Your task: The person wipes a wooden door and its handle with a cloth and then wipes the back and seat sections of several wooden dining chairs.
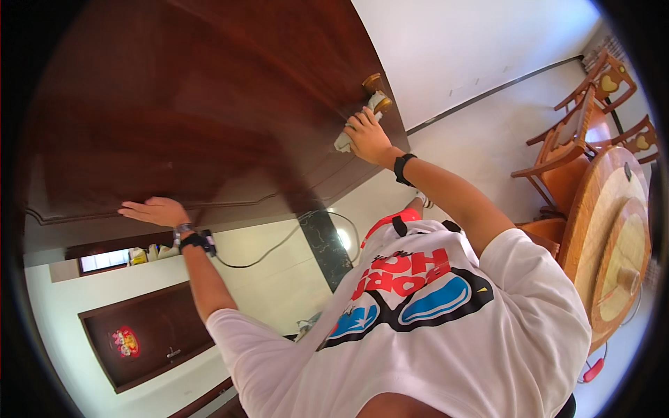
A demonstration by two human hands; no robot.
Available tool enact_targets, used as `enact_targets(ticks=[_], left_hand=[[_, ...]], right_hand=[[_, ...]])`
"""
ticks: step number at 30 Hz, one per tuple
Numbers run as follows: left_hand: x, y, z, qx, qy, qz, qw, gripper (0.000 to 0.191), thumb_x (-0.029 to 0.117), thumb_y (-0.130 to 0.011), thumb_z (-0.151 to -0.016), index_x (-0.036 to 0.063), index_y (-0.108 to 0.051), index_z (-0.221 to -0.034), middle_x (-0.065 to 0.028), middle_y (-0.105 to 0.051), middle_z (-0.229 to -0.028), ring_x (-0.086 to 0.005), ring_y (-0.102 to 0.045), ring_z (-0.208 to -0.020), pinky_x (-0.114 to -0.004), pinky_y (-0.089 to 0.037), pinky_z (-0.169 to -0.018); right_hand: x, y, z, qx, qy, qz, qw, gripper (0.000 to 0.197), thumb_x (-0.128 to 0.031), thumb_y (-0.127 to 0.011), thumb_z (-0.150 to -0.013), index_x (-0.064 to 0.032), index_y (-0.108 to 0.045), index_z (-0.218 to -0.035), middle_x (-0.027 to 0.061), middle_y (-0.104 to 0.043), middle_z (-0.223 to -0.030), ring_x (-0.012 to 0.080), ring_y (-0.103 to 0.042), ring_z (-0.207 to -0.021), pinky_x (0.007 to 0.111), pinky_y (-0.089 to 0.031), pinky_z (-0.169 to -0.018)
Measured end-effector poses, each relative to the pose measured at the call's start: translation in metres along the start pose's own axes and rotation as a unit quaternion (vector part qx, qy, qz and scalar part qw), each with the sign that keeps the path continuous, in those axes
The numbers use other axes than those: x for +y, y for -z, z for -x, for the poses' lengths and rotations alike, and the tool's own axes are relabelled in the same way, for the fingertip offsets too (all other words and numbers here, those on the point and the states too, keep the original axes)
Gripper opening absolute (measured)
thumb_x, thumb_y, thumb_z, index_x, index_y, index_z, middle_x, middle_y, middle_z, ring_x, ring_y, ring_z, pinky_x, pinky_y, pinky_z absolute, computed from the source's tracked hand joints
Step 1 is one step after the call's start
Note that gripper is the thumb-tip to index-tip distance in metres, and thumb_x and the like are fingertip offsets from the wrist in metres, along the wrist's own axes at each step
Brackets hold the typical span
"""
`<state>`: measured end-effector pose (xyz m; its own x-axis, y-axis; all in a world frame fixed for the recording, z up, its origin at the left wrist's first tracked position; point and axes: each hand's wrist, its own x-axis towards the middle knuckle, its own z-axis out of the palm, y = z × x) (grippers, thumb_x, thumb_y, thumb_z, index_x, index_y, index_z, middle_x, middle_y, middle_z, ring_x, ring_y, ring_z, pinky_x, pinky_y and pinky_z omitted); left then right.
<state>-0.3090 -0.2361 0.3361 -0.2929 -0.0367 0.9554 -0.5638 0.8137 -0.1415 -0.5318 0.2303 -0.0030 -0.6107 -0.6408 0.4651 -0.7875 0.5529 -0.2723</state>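
Observation:
A large dark brown wooden door (209, 115) with a glossy face fills the upper left of the view. Near its edge my right hand (370, 137) grips a crumpled pale cloth (343, 142) against the wood. Part of the cloth lies against a gold-coloured door handle (384, 106); a second gold-coloured fitting (372, 82) sits just above. My left hand (157, 211) holds nothing. It is stretched out flat by the door's carved moulding, fingers extended; whether the palm touches the wood is hard to tell.
A cable (261, 258) hangs from my left wrist in a loop towards my body. To the right stand a round wooden table (577, 251) and several wooden chairs (567, 143). Another dark door (151, 334) is at lower left. A dark stone strip (321, 245) crosses the pale floor.

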Motion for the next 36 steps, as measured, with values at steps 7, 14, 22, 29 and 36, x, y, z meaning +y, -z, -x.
enact_targets(ticks=[7,14,22,29,36], left_hand=[[0.065,-0.009,0.27,-0.244,0.122,0.166,0.948,0.093,0.018,-0.068,-0.116,-0.0031,-0.016,-0.19,-0.0297,-0.01,-0.199,-0.0461,-0.015,-0.184,-0.05,-0.014,-0.15],[0.477,-0.035,0.48,-0.855,0.029,0.396,0.334,0.054,0.038,-0.066,-0.122,0.0011,-0.072,-0.161,-0.0228,-0.083,-0.146,-0.0338,-0.08,-0.137,-0.045,-0.06,-0.117],[0.77,-0.155,0.451,-0.815,-0.231,0.431,0.312,0.045,0.04,-0.067,-0.117,0.0067,-0.08,-0.144,-0.0261,-0.084,-0.134,-0.0466,-0.08,-0.127,-0.052,-0.063,-0.107],[0.935,-0.172,0.345,-0.771,-0.355,0.39,0.358,0.043,0.043,-0.065,-0.114,0.0087,-0.086,-0.131,-0.021,-0.088,-0.127,-0.0413,-0.085,-0.114,-0.052,-0.066,-0.102],[1.08,-0.136,0.305,-0.794,-0.192,0.499,0.289,0.039,0.031,-0.065,-0.12,0.0025,-0.079,-0.143,-0.0193,-0.088,-0.119,-0.0244,-0.086,-0.108,-0.04,-0.069,-0.091]], right_hand=[[0.064,-0.033,0.058,-0.038,0.259,-0.07,0.963,0.023,-0.023,-0.078,-0.093,-0.0149,-0.082,-0.115,0.0066,-0.077,-0.126,0.0321,-0.066,-0.136,0.052,-0.049,-0.126],[0.263,-0.066,0.365,-0.282,-0.554,-0.15,0.769,0.042,-0.04,-0.077,-0.096,-0.0051,-0.088,-0.116,0.0259,-0.088,-0.112,0.0432,-0.085,-0.11,0.06,-0.063,-0.105],[0.375,0.148,0.506,-0.125,-0.724,-0.11,0.669,0.051,-0.042,-0.065,-0.103,0.0011,-0.085,-0.121,0.0309,-0.085,-0.121,0.051,-0.082,-0.114,0.06,-0.064,-0.104],[0.409,0.143,0.542,-0.073,-0.709,-0.178,0.679,0.063,-0.05,-0.063,-0.11,0.0063,-0.083,-0.129,0.0352,-0.083,-0.123,0.0549,-0.08,-0.116,0.061,-0.063,-0.104],[0.552,0.235,0.43,-0.158,-0.597,-0.294,0.729,0.044,-0.036,-0.069,-0.098,-0.0034,-0.087,-0.122,0.023,-0.089,-0.112,0.0414,-0.084,-0.11,0.054,-0.065,-0.094]])
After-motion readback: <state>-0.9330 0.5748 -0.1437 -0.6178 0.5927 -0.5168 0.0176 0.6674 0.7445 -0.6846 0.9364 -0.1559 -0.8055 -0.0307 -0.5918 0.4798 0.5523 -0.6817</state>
